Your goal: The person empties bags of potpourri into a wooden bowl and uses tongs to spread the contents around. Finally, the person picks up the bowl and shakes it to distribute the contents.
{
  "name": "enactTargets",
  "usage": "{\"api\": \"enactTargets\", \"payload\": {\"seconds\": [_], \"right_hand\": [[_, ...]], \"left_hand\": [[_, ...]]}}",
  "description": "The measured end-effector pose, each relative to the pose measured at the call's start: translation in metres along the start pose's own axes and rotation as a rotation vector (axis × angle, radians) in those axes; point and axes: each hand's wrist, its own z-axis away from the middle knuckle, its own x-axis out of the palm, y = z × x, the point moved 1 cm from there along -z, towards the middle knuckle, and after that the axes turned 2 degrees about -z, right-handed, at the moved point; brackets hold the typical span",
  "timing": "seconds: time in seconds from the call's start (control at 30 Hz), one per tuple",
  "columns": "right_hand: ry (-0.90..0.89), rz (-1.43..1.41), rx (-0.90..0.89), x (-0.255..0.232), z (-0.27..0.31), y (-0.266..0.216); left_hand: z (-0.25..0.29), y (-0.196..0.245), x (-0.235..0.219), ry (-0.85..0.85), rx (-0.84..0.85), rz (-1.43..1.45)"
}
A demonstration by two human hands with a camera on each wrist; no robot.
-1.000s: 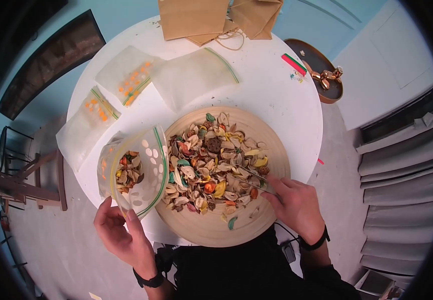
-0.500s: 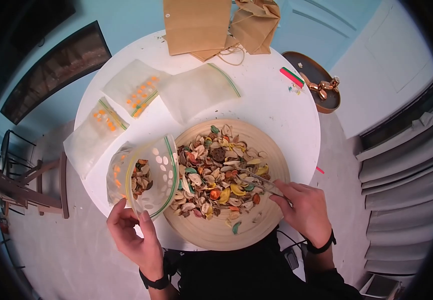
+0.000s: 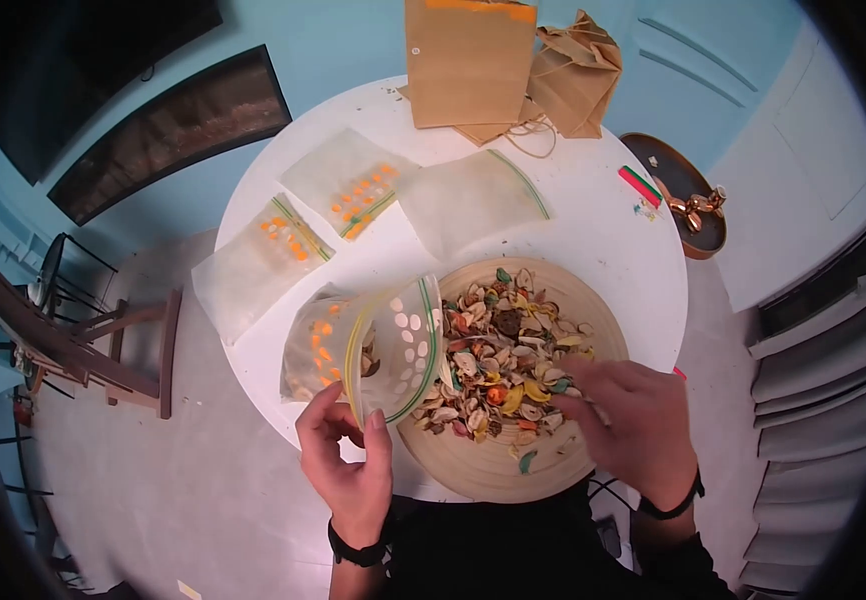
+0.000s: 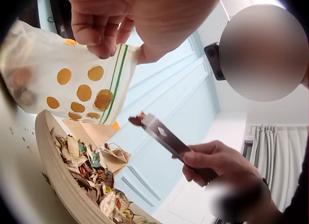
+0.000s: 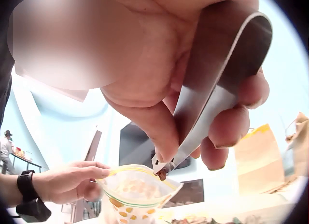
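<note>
My left hand (image 3: 348, 480) pinches the rim of an upright zip bag (image 3: 298, 350) with orange dots, its mouth spread open. Dried petals (image 3: 371, 362) show inside. Raised above the right side of a round wooden plate (image 3: 458, 478), my right hand (image 3: 648, 425) is blurred in the head view. It grips metal tweezers (image 4: 166, 141) between thumb and fingers. Their tips pinch a small dark red dried piece (image 5: 162, 175), seen in both wrist views. A heap of mixed potpourri (image 3: 498, 360), with petals, pods and small cones, covers much of the plate.
Flat zip bags (image 3: 253, 270) lie on the white round table (image 3: 643, 290) beyond the plate. Brown paper bags (image 3: 473, 75) stand at the far edge. Red and green strips (image 3: 640, 187) lie at the right, near a tray with a copper-coloured balloon-dog figure (image 3: 693, 210).
The tweezers have come up from the potpourri with a dark red piece. My right hand has risen off the plate, while my left hand keeps holding the bag's rim. The head view has shifted.
</note>
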Motion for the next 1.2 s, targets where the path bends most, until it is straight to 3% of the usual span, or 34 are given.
{"api": "enactTargets", "payload": {"seconds": [0.1, 0.23, 0.33, 0.43, 0.53, 0.67, 0.83, 0.9, 1.03, 1.1, 1.2], "right_hand": [[-0.065, -0.005, -0.195, 0.018, -0.025, -0.02], [-0.09, -0.038, -0.165, 0.019, -0.019, -0.013], [-0.075, -0.118, 0.027, 0.007, 0.009, 0.02], [-0.254, -0.02, 0.358, -0.012, 0.041, 0.053], [-0.299, -0.071, 0.476, -0.024, 0.067, 0.071], [-0.405, -0.132, 0.516, -0.028, 0.077, 0.08], [-0.458, -0.12, 0.428, -0.009, 0.066, 0.077], [-0.438, -0.096, 0.346, -0.002, 0.06, 0.071], [-0.378, -0.077, 0.274, 0.018, 0.059, 0.063], [-0.373, -0.062, 0.267, 0.021, 0.061, 0.062], [-0.373, -0.034, 0.273, 0.021, 0.063, 0.061]], "left_hand": [[0.0, 0.001, 0.001, 0.017, 0.0, -0.02], [0.001, 0.002, -0.002, 0.022, -0.005, -0.044], [0.006, -0.005, -0.001, 0.038, 0.006, -0.024], [0.007, -0.013, 0.001, 0.096, -0.014, -0.052], [0.005, -0.015, 0.0, 0.131, -0.052, -0.025], [0.004, -0.02, 0.002, 0.138, 0.041, -0.08], [0.006, -0.015, 0.005, 0.167, 0.041, -0.132], [0.008, -0.007, 0.005, 0.166, -0.11, -0.078], [0.009, -0.01, 0.004, 0.163, -0.098, -0.08], [0.008, -0.017, 0.003, 0.153, 0.03, -0.165], [0.007, -0.016, 0.004, 0.148, 0.018, -0.151]]}}
